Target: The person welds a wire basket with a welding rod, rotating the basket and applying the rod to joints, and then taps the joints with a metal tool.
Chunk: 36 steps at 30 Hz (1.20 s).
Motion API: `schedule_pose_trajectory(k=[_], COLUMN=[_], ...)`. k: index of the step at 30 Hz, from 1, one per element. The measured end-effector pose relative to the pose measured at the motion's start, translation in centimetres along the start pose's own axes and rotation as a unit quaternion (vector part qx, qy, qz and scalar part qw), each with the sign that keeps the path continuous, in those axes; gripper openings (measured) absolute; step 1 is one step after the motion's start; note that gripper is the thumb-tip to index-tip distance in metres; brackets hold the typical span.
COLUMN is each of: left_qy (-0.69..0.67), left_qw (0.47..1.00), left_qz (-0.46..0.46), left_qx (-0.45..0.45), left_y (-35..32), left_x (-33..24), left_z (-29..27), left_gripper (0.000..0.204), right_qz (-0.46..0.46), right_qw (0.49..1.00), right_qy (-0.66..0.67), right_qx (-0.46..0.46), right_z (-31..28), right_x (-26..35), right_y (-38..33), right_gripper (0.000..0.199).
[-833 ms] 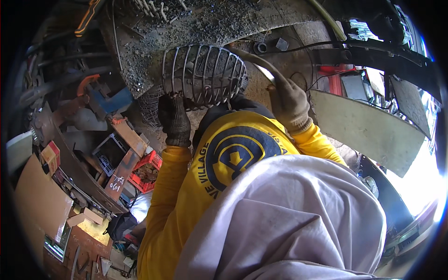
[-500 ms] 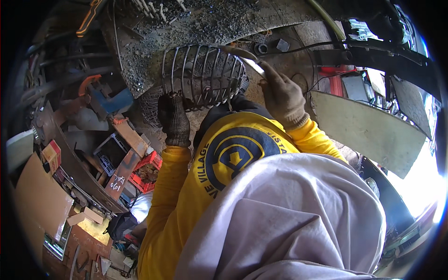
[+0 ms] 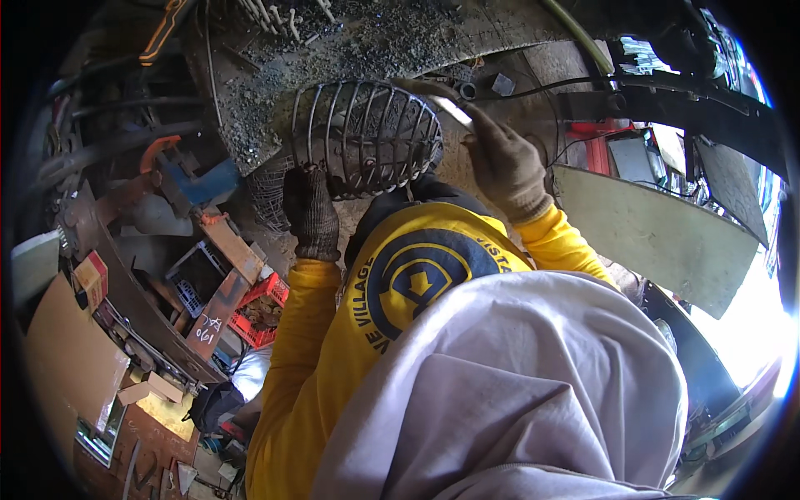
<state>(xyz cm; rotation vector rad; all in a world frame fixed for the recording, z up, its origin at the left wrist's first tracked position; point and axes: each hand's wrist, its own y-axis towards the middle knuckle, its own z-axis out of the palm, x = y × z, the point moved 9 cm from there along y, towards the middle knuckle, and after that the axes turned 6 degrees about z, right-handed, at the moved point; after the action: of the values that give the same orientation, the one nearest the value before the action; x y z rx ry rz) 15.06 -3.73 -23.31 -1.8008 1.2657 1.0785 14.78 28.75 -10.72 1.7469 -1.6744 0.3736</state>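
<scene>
A domed wire cage (image 3: 367, 133) of dark metal bars lies on its side at the edge of a gritty metal workbench (image 3: 275, 83). My left hand (image 3: 310, 212), in a dark knit glove, grips the cage's lower left rim. My right hand (image 3: 504, 162), in a tan glove, is closed around a thin pale rod (image 3: 450, 108). The rod's tip is at the cage's upper right side. My yellow sleeves and a grey hooded garment fill the lower middle of the view.
A curved grey metal plate (image 3: 658, 237) stands to the right. A black cable (image 3: 542, 83) runs over the bench. At the left are a blue vise (image 3: 196, 179), a red crate (image 3: 262, 308), cardboard (image 3: 67, 367) and scrap.
My right hand has shifted a little up and to the left, bringing the rod's tip closer to the cage. My left hand keeps its grip on the cage rim.
</scene>
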Motion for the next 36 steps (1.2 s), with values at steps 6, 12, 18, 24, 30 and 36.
schedule_pose_trajectory(k=[6,12,18,24,30,36], left_qy=[-0.028,0.276,-0.258,-0.312,-0.288,0.022], left_qw=[0.999,0.902,0.960,0.946,0.950,0.959], left_qz=[-0.012,0.318,0.063,0.030,0.093,0.248], left_qx=[0.030,-0.092,-0.088,-0.080,-0.076,-0.134], left_y=[-0.7,-1.1,0.2,0.0,-0.6,-0.8], left_x=[-1.2,-4.8,-4.4,-7.6,-11.8,-8.7], left_z=[-0.6,-7.3,-11.3,-11.5,-10.5,-12.0], left_gripper=[0.030,0.028,0.050,0.058,0.059,0.057], right_qz=[0.217,0.227,0.242,0.187,0.191,0.232], right_qw=[0.967,0.958,0.963,0.979,0.975,0.958], right_qy=[0.134,0.143,0.066,-0.012,0.039,0.133], right_qx=[-0.017,0.100,0.100,0.081,0.107,0.100], right_z=[-1.7,0.7,1.8,1.6,2.4,2.3], right_x=[-4.5,-8.6,-10.2,-9.3,-10.3,-10.1], right_y=[4.0,9.9,11.7,12.0,10.9,8.6], right_gripper=[0.034,0.040,0.053,0.054,0.049,0.044])
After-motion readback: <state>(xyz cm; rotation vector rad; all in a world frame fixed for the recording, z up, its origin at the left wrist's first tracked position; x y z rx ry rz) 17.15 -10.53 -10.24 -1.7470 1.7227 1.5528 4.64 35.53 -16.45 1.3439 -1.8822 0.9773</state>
